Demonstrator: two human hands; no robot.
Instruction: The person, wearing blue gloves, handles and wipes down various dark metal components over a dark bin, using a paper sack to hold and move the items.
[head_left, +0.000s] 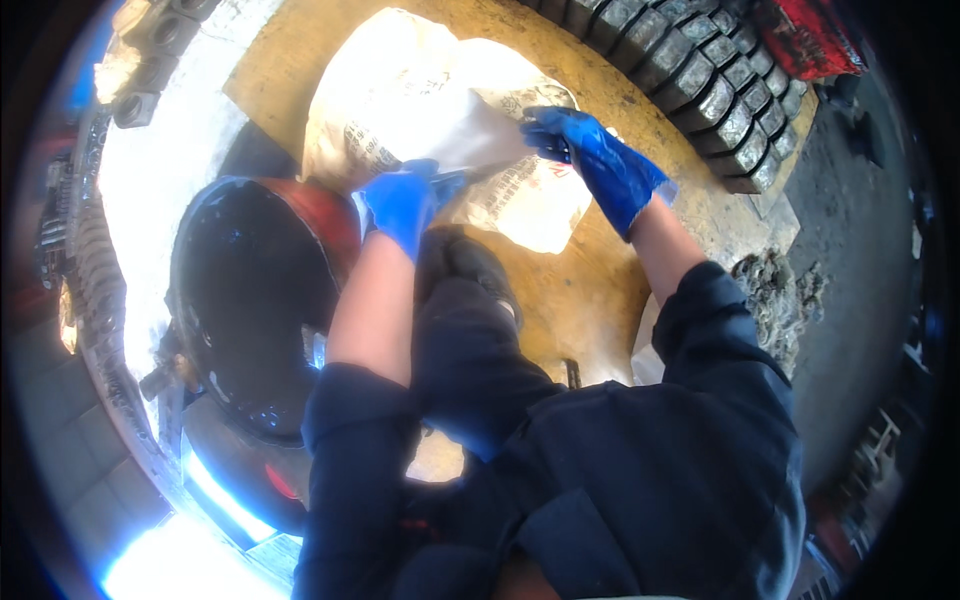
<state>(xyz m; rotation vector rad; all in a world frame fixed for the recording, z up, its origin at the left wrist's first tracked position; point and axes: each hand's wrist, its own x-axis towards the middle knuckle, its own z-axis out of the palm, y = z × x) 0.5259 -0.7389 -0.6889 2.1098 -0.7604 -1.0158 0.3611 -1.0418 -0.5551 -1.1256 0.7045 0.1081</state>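
Observation:
A pale paper-like sheet (485,135), greyish and blurred, stretches between my two hands. My left hand (400,203), in a blue rubber glove, is closed at its near left edge. The far right edge is pinched between the fingers and thumb of my right hand (590,155), in a matching blue glove. Under the sheet, a large cream sack (345,110) with dark printing lies spread flat on the floor. My left glove partly covers the sack's near side. Whether the sheet is part of this sack I cannot tell.
Left of my legs stands a red drum (320,215) with a dark inside. Rows of grey metal blocks (700,80) are stacked at the far right, beside a red bag (810,40). Tangled metal scrap (775,300) lies right of me. Heavy nuts (135,108) line the far left.

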